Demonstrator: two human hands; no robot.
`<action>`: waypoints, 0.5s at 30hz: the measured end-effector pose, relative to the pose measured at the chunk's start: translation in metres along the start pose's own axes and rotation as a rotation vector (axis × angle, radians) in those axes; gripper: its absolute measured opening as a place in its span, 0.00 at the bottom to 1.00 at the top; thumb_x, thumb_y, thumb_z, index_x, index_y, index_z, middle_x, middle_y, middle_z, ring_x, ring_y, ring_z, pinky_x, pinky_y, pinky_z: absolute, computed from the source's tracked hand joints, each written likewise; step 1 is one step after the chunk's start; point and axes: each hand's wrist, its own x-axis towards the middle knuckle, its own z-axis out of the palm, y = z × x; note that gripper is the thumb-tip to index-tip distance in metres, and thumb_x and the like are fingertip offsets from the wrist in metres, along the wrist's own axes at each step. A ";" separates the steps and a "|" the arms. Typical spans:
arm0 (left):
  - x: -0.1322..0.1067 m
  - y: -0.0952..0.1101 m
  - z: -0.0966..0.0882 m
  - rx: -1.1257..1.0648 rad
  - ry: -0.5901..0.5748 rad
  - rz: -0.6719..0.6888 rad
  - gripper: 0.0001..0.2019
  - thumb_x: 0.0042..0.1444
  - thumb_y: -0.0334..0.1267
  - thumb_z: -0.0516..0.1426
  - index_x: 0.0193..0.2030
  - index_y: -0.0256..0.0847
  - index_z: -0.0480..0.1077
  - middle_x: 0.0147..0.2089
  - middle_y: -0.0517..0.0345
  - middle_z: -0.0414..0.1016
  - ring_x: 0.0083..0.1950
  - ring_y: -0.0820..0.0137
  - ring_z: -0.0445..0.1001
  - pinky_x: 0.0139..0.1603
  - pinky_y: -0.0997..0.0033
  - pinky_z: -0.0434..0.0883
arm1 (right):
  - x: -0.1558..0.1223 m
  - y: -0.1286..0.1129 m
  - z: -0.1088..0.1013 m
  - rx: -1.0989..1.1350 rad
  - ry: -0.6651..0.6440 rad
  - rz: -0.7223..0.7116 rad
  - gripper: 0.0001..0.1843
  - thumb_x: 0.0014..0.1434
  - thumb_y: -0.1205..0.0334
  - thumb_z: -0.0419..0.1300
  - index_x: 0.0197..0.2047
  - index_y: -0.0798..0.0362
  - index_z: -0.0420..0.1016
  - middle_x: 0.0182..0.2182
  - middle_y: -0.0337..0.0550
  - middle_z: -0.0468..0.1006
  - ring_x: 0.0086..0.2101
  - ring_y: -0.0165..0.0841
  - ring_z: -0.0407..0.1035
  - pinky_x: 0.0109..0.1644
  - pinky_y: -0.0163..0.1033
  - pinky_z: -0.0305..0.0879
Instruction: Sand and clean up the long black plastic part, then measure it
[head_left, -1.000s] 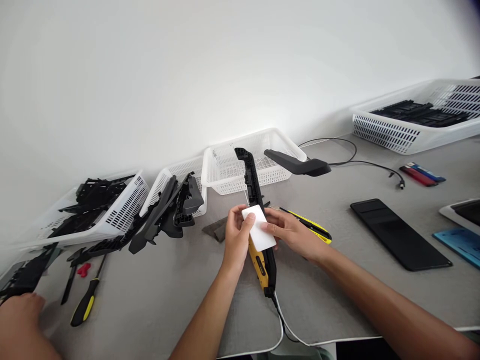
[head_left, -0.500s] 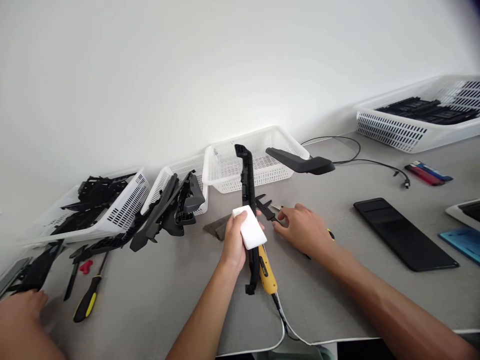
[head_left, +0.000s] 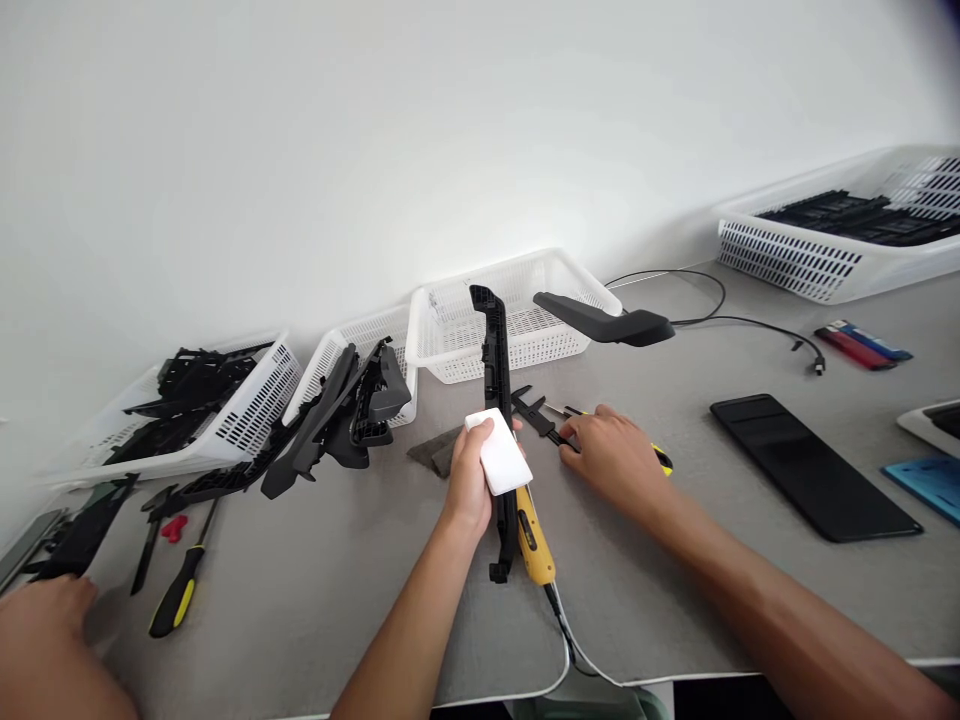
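A: Left hand (head_left: 471,480): what is it carrying, and how?
B: A white block (head_left: 499,452), thumb laid on its face, set over the middle of a black plastic strip (head_left: 495,345). Fingertips show past the strip's right edge. Grip narrow, apparently loaded with both pieces together.

A: Reason for that hold?
B: Inference only: stacking block and strip probably lets one hand bear both and frees the other. The strip runs lengthwise away from the body; its far end is seen against a white basket (head_left: 525,350).

A: Right hand (head_left: 615,455)?
B: Low over the tabletop (head_left: 337,590), fingers at a black caliper (head_left: 532,412). The yellow end of a utility knife (head_left: 663,460) shows beyond the hand. Palm side hidden; cannot tell whether this grip holds anything.

A: Why are the tools there?
B: Caliper and knife lie just right of the strip, presumably for a short reach. A corded tool with a yellow handle (head_left: 537,550) lies beside the strip's near end; contact unclear. Its cord trails toward the near edge, perhaps to leave the surface usable.

A: Block relative to the grip?
B: Inside the left grip: upper left corner under the thumb, the rest projecting rightward and toward the body. Right hand apart from it.
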 end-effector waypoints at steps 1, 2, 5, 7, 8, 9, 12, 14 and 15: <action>0.000 0.000 0.001 -0.001 -0.001 0.007 0.26 0.49 0.55 0.69 0.46 0.37 0.75 0.40 0.48 0.86 0.28 0.66 0.79 0.27 0.69 0.70 | 0.000 0.000 0.000 -0.001 0.001 0.002 0.10 0.64 0.68 0.60 0.36 0.50 0.84 0.30 0.50 0.84 0.45 0.50 0.75 0.40 0.46 0.57; -0.001 0.000 0.001 -0.001 -0.001 0.009 0.26 0.48 0.55 0.69 0.46 0.38 0.75 0.40 0.48 0.86 0.28 0.66 0.79 0.27 0.69 0.70 | 0.000 0.000 0.000 0.001 0.005 0.002 0.10 0.64 0.68 0.60 0.37 0.50 0.84 0.31 0.50 0.84 0.45 0.50 0.75 0.40 0.46 0.57; -0.001 0.001 0.001 0.009 -0.003 -0.008 0.26 0.48 0.56 0.69 0.46 0.37 0.75 0.38 0.49 0.85 0.26 0.68 0.77 0.27 0.69 0.70 | -0.002 -0.002 0.005 0.002 0.076 -0.021 0.11 0.65 0.67 0.60 0.45 0.53 0.85 0.39 0.52 0.87 0.48 0.51 0.74 0.46 0.48 0.61; -0.001 0.001 0.000 0.008 -0.007 -0.015 0.26 0.49 0.56 0.69 0.46 0.37 0.75 0.36 0.51 0.84 0.26 0.68 0.76 0.27 0.70 0.70 | -0.003 -0.002 0.010 -0.017 0.161 -0.066 0.14 0.69 0.62 0.61 0.52 0.54 0.85 0.51 0.56 0.86 0.55 0.55 0.71 0.52 0.51 0.63; 0.000 0.001 0.000 0.005 -0.009 -0.014 0.26 0.49 0.56 0.69 0.46 0.37 0.76 0.35 0.51 0.83 0.26 0.68 0.76 0.27 0.70 0.69 | -0.004 -0.002 0.014 -0.030 0.198 -0.091 0.16 0.70 0.59 0.61 0.56 0.54 0.84 0.57 0.57 0.83 0.58 0.56 0.69 0.55 0.54 0.63; 0.000 0.000 0.000 0.003 -0.010 -0.012 0.26 0.49 0.56 0.69 0.46 0.36 0.76 0.34 0.52 0.83 0.26 0.68 0.76 0.27 0.70 0.69 | -0.004 -0.002 0.017 -0.043 0.225 -0.114 0.18 0.71 0.57 0.61 0.58 0.54 0.84 0.61 0.58 0.81 0.62 0.58 0.66 0.58 0.56 0.62; 0.000 0.000 0.000 -0.003 -0.006 -0.006 0.27 0.49 0.56 0.69 0.46 0.36 0.76 0.33 0.52 0.83 0.26 0.68 0.76 0.27 0.71 0.69 | -0.001 -0.001 0.027 -0.060 0.274 -0.157 0.16 0.73 0.56 0.62 0.56 0.53 0.85 0.66 0.58 0.77 0.68 0.61 0.60 0.64 0.60 0.60; 0.000 0.000 0.000 -0.012 0.001 -0.003 0.27 0.48 0.56 0.70 0.46 0.36 0.77 0.34 0.51 0.84 0.26 0.68 0.76 0.27 0.71 0.69 | 0.001 -0.002 0.030 -0.056 0.298 -0.176 0.13 0.73 0.56 0.63 0.51 0.53 0.86 0.66 0.57 0.78 0.69 0.61 0.60 0.65 0.61 0.59; 0.000 0.000 0.001 -0.020 0.005 -0.001 0.27 0.48 0.56 0.71 0.46 0.36 0.77 0.35 0.51 0.84 0.26 0.68 0.77 0.27 0.71 0.69 | 0.003 -0.002 0.031 -0.052 0.305 -0.184 0.12 0.73 0.57 0.64 0.48 0.53 0.87 0.65 0.56 0.79 0.69 0.61 0.60 0.65 0.61 0.60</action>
